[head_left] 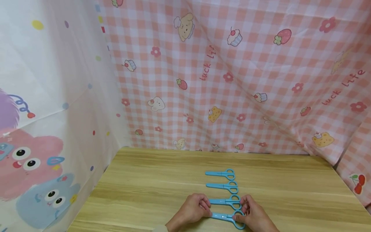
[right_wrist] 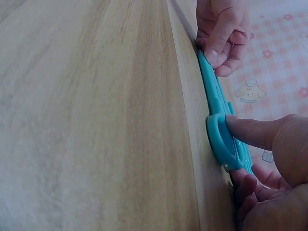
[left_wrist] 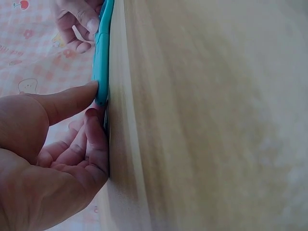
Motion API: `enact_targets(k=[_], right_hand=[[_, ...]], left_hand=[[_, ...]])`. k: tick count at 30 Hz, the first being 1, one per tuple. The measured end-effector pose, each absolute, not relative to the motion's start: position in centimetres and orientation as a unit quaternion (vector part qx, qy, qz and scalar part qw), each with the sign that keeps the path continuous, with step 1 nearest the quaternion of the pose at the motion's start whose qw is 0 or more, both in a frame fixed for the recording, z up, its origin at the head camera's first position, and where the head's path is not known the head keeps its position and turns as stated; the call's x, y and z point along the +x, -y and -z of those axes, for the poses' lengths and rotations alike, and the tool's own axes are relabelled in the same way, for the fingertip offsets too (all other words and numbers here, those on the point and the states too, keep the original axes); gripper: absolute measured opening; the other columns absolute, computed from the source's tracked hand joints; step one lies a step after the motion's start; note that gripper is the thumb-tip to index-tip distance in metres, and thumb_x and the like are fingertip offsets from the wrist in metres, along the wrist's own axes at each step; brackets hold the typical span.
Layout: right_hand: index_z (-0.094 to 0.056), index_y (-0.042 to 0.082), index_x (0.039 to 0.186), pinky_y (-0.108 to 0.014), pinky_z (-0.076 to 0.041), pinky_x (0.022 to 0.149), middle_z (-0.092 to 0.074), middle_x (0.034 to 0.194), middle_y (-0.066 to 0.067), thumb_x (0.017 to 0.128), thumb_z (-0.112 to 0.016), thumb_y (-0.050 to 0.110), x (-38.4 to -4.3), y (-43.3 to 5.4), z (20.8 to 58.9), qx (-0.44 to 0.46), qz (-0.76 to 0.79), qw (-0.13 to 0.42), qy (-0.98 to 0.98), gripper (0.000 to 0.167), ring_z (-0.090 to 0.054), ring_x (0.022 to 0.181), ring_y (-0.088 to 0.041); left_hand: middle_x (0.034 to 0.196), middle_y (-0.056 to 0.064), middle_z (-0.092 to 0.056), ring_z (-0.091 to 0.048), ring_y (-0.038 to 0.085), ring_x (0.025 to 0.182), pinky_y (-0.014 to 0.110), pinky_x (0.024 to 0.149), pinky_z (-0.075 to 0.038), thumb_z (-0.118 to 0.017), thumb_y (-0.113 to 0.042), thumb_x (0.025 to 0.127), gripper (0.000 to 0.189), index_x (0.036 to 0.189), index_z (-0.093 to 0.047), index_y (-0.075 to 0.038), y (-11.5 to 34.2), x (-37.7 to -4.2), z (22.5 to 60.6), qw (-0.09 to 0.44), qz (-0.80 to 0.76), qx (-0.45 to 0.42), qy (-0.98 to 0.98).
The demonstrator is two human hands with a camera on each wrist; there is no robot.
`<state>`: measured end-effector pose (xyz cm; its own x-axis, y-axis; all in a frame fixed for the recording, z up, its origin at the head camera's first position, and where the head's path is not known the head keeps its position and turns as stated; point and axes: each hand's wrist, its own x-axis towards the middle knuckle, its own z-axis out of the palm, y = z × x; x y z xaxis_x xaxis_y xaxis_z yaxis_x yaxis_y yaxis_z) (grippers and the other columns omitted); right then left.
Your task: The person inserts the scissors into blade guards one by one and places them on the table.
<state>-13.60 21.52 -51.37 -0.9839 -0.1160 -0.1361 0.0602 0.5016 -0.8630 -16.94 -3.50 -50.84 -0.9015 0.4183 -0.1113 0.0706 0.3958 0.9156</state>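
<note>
Several pairs of light-blue scissors with capped blades lie in a column, handles to the right. At the nearest scissors [head_left: 217, 215], my left hand [head_left: 192, 209] pinches the tip of the blade cover, with the thumb [left_wrist: 72, 101] on top. My right hand [head_left: 256, 214] holds the handle end of the same pair, its thumb [right_wrist: 255, 132] on the finger loop. Just beyond it lies a second pair of scissors [head_left: 221, 201], its tip and loops close to the fingers of both hands. In the wrist views the nearest pair lies close along the tabletop and hides most of the others.
Farther back on the wooden table [head_left: 145, 180] are a third pair of scissors [head_left: 214, 185] and a fourth in line, the farthest scissors [head_left: 214, 173]. A pink checked cloth [head_left: 174, 96] hangs behind the table. To the left hangs a white cloth [head_left: 87, 106] with cartoon figures.
</note>
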Motion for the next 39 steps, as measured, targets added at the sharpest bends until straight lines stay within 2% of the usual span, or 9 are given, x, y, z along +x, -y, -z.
enact_targets(k=[12, 30, 39], right_hand=[[-0.048, 0.004, 0.104, -0.025, -0.036, 0.059, -0.046, 0.081, -0.004, 0.072, -0.088, 0.009, -14.10, -21.09, 51.32, 0.031, 0.488, 0.093, -0.867, 0.052, -0.044, 0.069, -0.018], [-0.047, 0.004, 0.105, -0.025, -0.036, 0.059, -0.046, 0.081, -0.004, 0.073, -0.087, 0.009, -13.99, -21.13, 51.31, 0.039, 0.499, 0.094, -0.861, 0.051, -0.043, 0.070, -0.018], [-0.047, 0.003, 0.104, -0.024, -0.037, 0.059, -0.048, 0.081, -0.004, 0.075, -0.086, 0.012, -13.87, -21.33, 51.18, 0.024, 0.501, 0.096, -0.859, 0.050, -0.044, 0.069, -0.016]], left_hand=[[0.070, -0.004, -0.063, -0.058, 0.006, 0.063, 0.020, 0.060, -0.046, -0.081, 0.002, 0.076, 0.019, 0.083, -0.065, -0.006, 3.57, -17.10, 50.65, 0.170, -0.522, 0.145, -0.823], [0.070, -0.005, -0.060, -0.056, 0.007, 0.064, 0.020, 0.059, -0.045, -0.081, 0.001, 0.076, 0.019, 0.083, -0.065, -0.006, 3.41, -16.93, 50.93, 0.159, -0.528, 0.139, -0.823], [0.071, -0.006, -0.061, -0.055, 0.006, 0.066, 0.020, 0.061, -0.043, -0.076, -0.009, 0.085, 0.010, 0.081, -0.067, -0.011, 3.68, -16.97, 50.86, 0.152, -0.527, 0.135, -0.825]])
